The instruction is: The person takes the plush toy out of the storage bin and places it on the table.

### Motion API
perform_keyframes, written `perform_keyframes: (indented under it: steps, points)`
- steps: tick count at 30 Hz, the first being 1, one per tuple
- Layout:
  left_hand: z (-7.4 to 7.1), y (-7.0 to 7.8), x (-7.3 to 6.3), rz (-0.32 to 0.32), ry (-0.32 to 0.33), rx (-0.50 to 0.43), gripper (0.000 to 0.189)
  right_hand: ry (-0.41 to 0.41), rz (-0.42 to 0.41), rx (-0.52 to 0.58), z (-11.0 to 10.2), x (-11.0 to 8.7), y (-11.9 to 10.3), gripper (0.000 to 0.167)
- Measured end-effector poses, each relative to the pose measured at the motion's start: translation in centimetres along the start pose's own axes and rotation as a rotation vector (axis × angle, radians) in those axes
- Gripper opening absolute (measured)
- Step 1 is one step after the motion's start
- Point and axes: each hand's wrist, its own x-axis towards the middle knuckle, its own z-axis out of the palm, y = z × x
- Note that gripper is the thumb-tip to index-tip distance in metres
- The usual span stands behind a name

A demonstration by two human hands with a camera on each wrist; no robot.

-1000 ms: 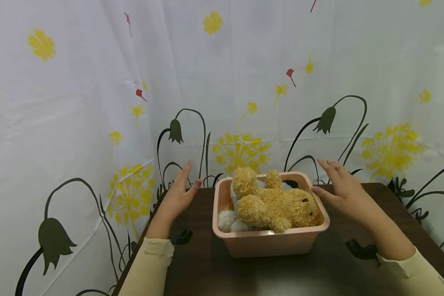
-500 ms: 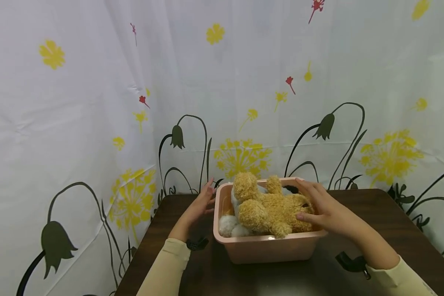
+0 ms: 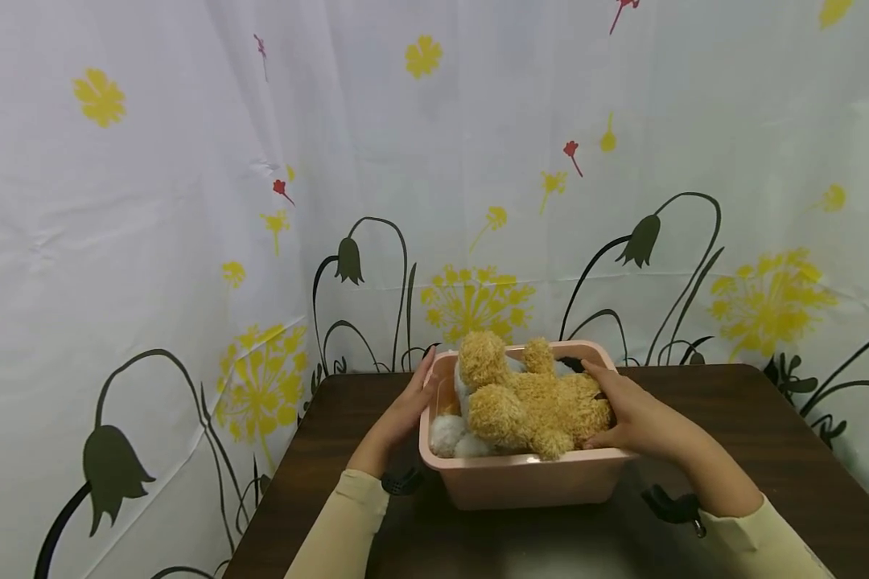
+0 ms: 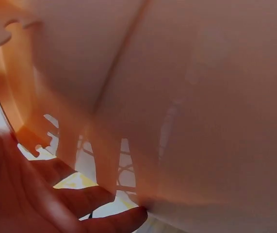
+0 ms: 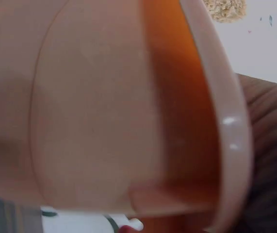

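Note:
A tan curly plush toy [image 3: 543, 402] lies on its back on top of other soft toys in a pink plastic basin [image 3: 529, 486]. My right hand [image 3: 644, 422] reaches over the basin's right end, fingers and thumb curled round the toy's head, covering most of it. In the right wrist view the palm [image 5: 269, 114] passes over the basin's rim [image 5: 233, 131]. My left hand [image 3: 404, 410] rests against the basin's left end. Its fingers [image 4: 87, 200] lie fairly straight along the outer wall below the rim in the left wrist view.
White fluffy toy parts [image 3: 449, 434] show beneath the tan toy, at the basin's left. Underneath is a dark brown table [image 3: 731, 402]. A white curtain [image 3: 521, 161] with printed flowers hangs close behind the table's far edge.
Both hands have come inward from beside the basin. The left now touches its left end; the right has moved over the rim and grips the plush toy's head. The basin stays put.

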Motion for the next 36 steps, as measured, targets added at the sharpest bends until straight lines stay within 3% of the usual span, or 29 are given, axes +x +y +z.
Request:
perform_keyframes:
  steps: [4, 9, 15, 19, 21, 26, 29, 36]
  points:
    - [0.3, -0.2, 0.0, -0.007, 0.009, -0.048, 0.065, -0.029, 0.011, 0.054, 0.4, 0.7, 0.5, 0.127]
    - [0.6, -0.2, 0.2, 0.006, -0.001, -0.075, 0.068, -0.029, 0.164, -0.103, 0.5, 0.4, 0.2, 0.116]
    - [0.8, -0.5, 0.3, 0.033, 0.025, -0.121, 0.07, 0.035, 0.21, -0.152, 0.9, 0.7, -0.6, 0.087]
    - [0.9, -0.8, 0.1, 0.047, 0.046, -0.118, 0.069, 0.079, 0.147, -0.116, 1.4, 0.7, -0.8, 0.089]
    - [1.0, -0.9, 0.0, 0.048, 0.053, -0.12, 0.069, 0.107, 0.155, -0.101, 1.7, 0.4, -0.7, 0.088]
    - [1.2, -1.2, 0.0, 0.044, 0.065, -0.128, 0.068, 0.214, 0.275, -0.118, 2.1, -0.5, -0.6, 0.074]
    - [1.2, -1.3, 0.2, 0.051, 0.073, -0.121, 0.068, 0.306, 0.242, -0.151, 2.3, -0.9, -0.7, 0.083]
    - [1.2, -1.4, 0.4, 0.062, 0.099, -0.113, 0.07, 0.609, 0.014, -0.252, 3.4, -1.3, -0.5, 0.094]
